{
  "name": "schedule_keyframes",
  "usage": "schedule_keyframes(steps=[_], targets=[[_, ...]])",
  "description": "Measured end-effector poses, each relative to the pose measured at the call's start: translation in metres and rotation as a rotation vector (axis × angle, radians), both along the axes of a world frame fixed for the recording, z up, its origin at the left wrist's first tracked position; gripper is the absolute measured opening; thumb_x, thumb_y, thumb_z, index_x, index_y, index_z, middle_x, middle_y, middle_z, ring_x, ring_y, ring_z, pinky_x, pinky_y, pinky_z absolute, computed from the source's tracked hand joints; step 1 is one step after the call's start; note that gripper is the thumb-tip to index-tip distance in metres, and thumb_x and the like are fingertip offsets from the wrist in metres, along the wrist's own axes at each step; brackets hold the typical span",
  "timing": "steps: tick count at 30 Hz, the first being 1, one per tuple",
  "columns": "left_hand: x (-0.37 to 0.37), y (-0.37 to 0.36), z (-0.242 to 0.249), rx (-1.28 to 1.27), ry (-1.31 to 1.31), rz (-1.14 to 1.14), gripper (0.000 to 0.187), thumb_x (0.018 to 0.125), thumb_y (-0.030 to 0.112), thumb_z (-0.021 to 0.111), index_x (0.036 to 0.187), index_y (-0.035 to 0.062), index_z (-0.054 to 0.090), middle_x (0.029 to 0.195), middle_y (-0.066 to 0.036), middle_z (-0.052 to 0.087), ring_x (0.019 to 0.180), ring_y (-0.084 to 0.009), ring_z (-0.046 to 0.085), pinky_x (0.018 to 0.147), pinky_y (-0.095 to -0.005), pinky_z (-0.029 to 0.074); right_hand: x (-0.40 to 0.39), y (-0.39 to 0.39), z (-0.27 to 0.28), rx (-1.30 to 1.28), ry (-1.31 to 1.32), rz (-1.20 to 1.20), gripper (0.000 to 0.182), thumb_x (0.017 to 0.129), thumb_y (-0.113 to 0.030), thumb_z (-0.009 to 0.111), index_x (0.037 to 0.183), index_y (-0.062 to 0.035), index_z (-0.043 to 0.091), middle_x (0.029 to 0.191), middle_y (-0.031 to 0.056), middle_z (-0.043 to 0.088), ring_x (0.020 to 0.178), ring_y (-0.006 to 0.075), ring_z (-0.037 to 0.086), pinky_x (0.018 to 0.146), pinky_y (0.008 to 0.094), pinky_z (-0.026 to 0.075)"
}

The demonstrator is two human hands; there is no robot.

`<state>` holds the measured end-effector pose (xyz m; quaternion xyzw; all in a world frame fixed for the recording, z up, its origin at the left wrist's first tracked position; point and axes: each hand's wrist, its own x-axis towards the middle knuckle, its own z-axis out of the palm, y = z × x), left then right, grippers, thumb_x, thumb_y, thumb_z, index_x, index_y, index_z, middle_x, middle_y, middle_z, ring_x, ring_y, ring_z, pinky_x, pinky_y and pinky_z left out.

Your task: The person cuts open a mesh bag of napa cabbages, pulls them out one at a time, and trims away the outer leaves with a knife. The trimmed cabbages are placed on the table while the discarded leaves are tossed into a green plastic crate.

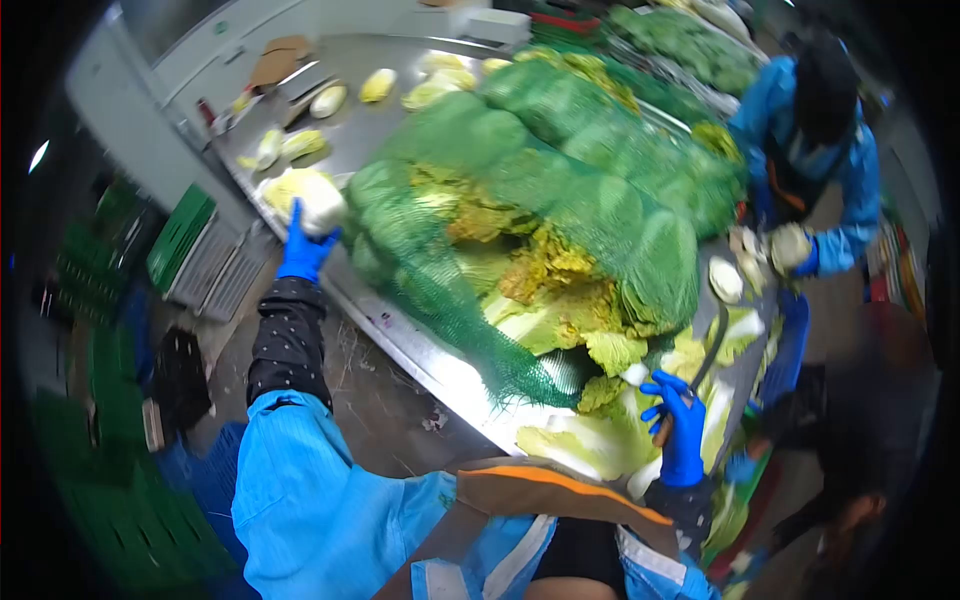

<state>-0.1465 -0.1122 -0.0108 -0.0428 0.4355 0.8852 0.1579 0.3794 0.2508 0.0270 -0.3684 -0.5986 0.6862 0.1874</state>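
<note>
My left hand [307, 245], in a blue glove, touches the near side of a pale trimmed cabbage [318, 203] at the table's left edge, its fingers apart. At the lower right, my right hand [678, 425], also gloved in blue, is wrapped round the handle of a knife [712, 350] whose curved dark blade points up and away. Loose cabbage leaves [580, 440] lie beside and below this hand. Between my hands, a green net sack [440, 250] of cabbages lies torn or open at the front, showing yellowed leaves [545, 265].
Several trimmed cabbages, one a small pale one [378, 85], lie along the far left of the metal table [385, 325]. A co-worker [800, 150] in blue sleeves holds a cabbage at the right. Another person [850, 430] is at the lower right. Crates [190, 250] stand at left.
</note>
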Motion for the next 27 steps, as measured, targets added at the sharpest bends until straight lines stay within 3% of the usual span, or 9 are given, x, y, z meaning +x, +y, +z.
schedule_keyframes(steps=[3,7,10,11,13,17,21,23,27], targets=[[-0.052,0.009,-0.008,0.090,-0.048,0.124,0.060,0.082,0.046,0.056,0.130,0.0140,0.038,0.130,-0.011,0.043,0.118,-0.0318,0.041,0.093,-0.0477,0.040,-0.016,-0.014,0.005,-0.025,-0.019,-0.028,0.034,0.086,-0.020,0.052,0.112,0.0018,0.052,0.092,0.0107,0.064,0.050,0.0086,0.052,0.043,0.0198,0.041],[0.038,0.094,0.054,0.376,0.171,-0.446,0.043,0.092,0.028,0.043,0.124,-0.0001,0.041,0.134,-0.018,0.039,0.127,-0.0307,0.033,0.104,-0.0445,0.030,-0.033,-0.037,-0.023,-0.086,0.172,-0.080,0.029,0.085,-0.015,0.052,0.109,0.0016,0.054,0.101,0.0118,0.063,0.053,0.0088,0.051,0.048,0.0209,0.042],[0.144,0.156,0.055,0.025,0.511,-0.986,0.038,0.090,0.018,0.045,0.122,-0.0023,0.045,0.116,-0.015,0.055,0.110,-0.0272,0.051,0.099,-0.0374,0.036,-0.062,-0.065,-0.020,-0.134,0.169,0.121,0.032,0.086,-0.014,0.045,0.112,0.0021,0.055,0.113,0.0141,0.057,0.093,0.0198,0.059,0.079,0.0290,0.048],[0.181,0.176,0.056,-0.424,0.609,-0.967,0.033,0.085,0.015,0.055,0.113,-0.0019,0.055,0.105,-0.011,0.060,0.099,-0.0216,0.058,0.091,-0.0314,0.042,-0.070,-0.069,-0.036,-0.141,0.288,0.254,0.031,0.087,-0.015,0.046,0.111,0.0015,0.055,0.119,0.0141,0.053,0.110,0.0221,0.052,0.090,0.0314,0.043],[0.225,0.193,0.018,-0.568,0.568,-0.970,0.028,0.079,0.019,0.065,0.099,-0.0006,0.062,0.102,-0.009,0.062,0.094,-0.0180,0.059,0.081,-0.0285,0.045,-0.085,-0.078,-0.052,-0.113,0.316,0.344,0.031,0.089,-0.016,0.046,0.113,0.0004,0.055,0.121,0.0125,0.052,0.114,0.0206,0.048,0.097,0.0326,0.038],[0.227,0.156,-0.071,-1.318,0.731,-0.623,0.048,0.075,0.026,0.071,0.110,-0.0011,0.054,0.103,-0.009,0.061,0.091,-0.0171,0.058,0.078,-0.0298,0.046,-0.086,-0.074,-0.109,-0.457,0.327,0.178,0.035,0.090,-0.019,0.048,0.119,-0.0012,0.051,0.123,0.0097,0.051,0.116,0.0184,0.046,0.098,0.0325,0.035],[0.210,0.146,-0.095,-0.664,-0.265,-0.912,0.066,0.070,0.045,0.071,0.112,-0.0022,0.052,0.109,-0.013,0.058,0.096,-0.0240,0.058,0.083,-0.0316,0.046,-0.089,-0.083,-0.131,-0.385,0.132,0.220,0.044,0.090,-0.020,0.049,0.130,-0.0032,0.041,0.127,0.0050,0.047,0.115,0.0146,0.046,0.096,0.0289,0.036],[0.215,0.158,-0.067,-0.370,-0.280,-0.933,0.060,0.076,0.040,0.068,0.116,-0.0014,0.051,0.107,-0.012,0.060,0.095,-0.0205,0.059,0.081,-0.0299,0.046,-0.108,-0.084,-0.142,-0.429,0.178,0.132,0.042,0.090,-0.020,0.051,0.127,-0.0026,0.043,0.124,0.0027,0.048,0.113,0.0119,0.045,0.096,0.0267,0.036],[0.266,0.163,-0.048,-0.492,0.103,-0.873,0.046,0.079,0.022,0.067,0.115,-0.0026,0.053,0.105,-0.009,0.061,0.090,-0.0164,0.060,0.078,-0.0283,0.048,-0.115,-0.074,-0.129,-0.330,-0.092,0.002,0.025,0.085,-0.029,0.059,0.091,-0.0042,0.057,0.078,0.0017,0.057,0.065,0.0088,0.054,0.054,0.0238,0.043]])
